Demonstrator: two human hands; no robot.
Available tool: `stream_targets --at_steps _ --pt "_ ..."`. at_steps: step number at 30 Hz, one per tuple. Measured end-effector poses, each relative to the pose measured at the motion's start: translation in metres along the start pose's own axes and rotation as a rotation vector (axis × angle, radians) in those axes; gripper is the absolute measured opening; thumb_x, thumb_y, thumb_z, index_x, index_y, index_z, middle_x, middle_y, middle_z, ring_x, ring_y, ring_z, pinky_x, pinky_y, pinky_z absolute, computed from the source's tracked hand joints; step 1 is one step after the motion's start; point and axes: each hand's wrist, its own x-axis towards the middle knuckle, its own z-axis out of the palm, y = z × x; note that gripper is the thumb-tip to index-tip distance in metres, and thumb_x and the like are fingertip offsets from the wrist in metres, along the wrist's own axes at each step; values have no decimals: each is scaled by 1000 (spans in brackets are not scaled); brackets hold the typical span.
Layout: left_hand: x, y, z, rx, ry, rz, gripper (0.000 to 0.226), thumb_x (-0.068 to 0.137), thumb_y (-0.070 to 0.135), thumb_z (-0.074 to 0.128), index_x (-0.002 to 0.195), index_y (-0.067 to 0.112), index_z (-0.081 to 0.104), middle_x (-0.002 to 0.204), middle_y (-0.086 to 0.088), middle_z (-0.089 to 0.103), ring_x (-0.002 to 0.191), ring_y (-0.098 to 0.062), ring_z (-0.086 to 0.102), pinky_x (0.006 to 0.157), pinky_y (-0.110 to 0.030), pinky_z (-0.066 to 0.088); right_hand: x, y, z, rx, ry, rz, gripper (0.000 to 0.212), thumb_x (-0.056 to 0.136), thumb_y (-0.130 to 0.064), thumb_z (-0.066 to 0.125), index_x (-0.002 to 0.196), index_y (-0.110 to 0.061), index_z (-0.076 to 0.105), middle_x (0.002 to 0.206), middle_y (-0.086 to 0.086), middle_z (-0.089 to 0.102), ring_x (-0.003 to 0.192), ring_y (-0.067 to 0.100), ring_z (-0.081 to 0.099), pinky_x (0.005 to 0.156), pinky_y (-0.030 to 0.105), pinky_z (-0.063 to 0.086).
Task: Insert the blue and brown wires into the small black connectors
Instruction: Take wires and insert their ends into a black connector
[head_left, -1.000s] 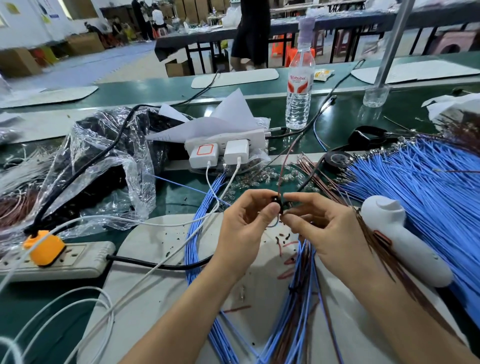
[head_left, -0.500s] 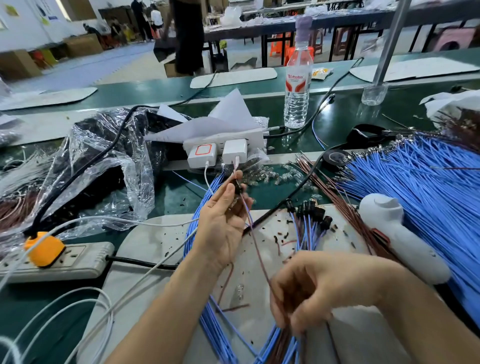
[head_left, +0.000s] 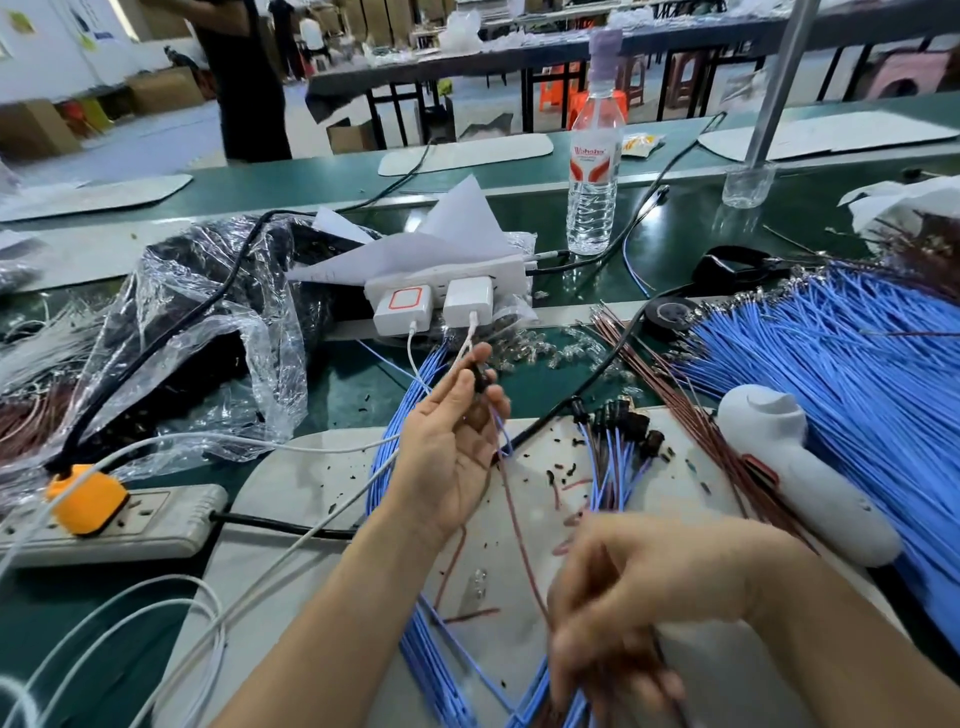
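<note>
Right hand (head_left: 639, 597), nearest, lower right: motion-blurred, fingers curled down round strands of the wire bundle (head_left: 441, 670), a mix of blue and brown leads lying on the pale work mat (head_left: 311, 493). Which strands it grips cannot be told.

Brown wire (head_left: 519, 530): single lead, running from the right hand's fingers up and left to the left hand.

Left hand (head_left: 447, 452), centre, raised, palm turned up: thumb and fingertips pinch one small black connector (head_left: 480, 376), and the other fingers are relaxed. A blue wire (head_left: 501, 431) also hangs from the connector.

Wired connectors (head_left: 618, 441): cluster of black connectors with blue leads, on the mat just right of the left hand.

White handheld tool (head_left: 800, 467): lying at the mat's right edge, beside loose brown wires (head_left: 691, 415).

Grey power strip (head_left: 130, 525): left side, with an orange plug (head_left: 85, 499) seated in it.

Blue wire heap (head_left: 857, 374): large fan of leads, right side, on the green table (head_left: 353, 384).

Clear plastic bag (head_left: 208, 322): crumpled, left of centre, dark contents.

White socket block (head_left: 452, 291): two chargers plugged in, folded paper (head_left: 457, 228) resting on top.

Black tape roll (head_left: 670, 312): between the socket block and the blue heap.

Water bottle (head_left: 595, 156): upright, beyond the socket block.

Standing person (head_left: 244, 78): far left, past the bench.
</note>
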Motion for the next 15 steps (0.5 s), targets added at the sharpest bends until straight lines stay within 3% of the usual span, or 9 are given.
stream_targets --at_steps 2,4,7,10,12,15 --pt "2 5 -2 -13 35 20 36 77 13 56 111 5 64 73 -3 66 59 -8 63 64 -20 56 1 -1 4 -95 -110 39 21 91 -8 63 94 12 65 63 -14 65 55 -5 57 56 10 46" --pt "2 4 -1 39 35 24 34 76 13 56 108 6 65 74 -2 65 58 -9 63 64 -19 56 5 -1 7 -29 -90 24 17 91 -8 62 99 7 67 70 -11 69 56 -3 60 56 11 48" --pt "-3 -6 2 170 -53 35 24 79 12 57 99 9 70 77 -2 66 62 -10 62 64 -20 55 13 4 5 204 250 -60 30 85 -19 63 101 7 64 75 7 69 51 11 61 47 18 51" --pt "-10 -15 5 431 -164 121 16 84 14 63 94 19 75 81 1 66 70 -13 61 68 -21 52 16 9 -3 306 601 -197 31 76 -23 65 92 4 65 70 12 66 45 14 56 39 19 43" --pt "-13 -17 6 655 -197 220 21 83 18 61 95 28 75 80 7 66 75 -14 60 72 -23 51 17 12 -7 308 700 -262 27 74 -24 66 85 1 68 67 12 65 42 15 54 36 18 40" --pt "-17 -17 9 806 -235 339 24 84 16 63 104 29 69 75 7 65 71 -8 59 64 -20 50 20 14 -7 220 831 -302 24 75 -27 66 77 -3 71 62 9 64 40 17 55 37 19 40"
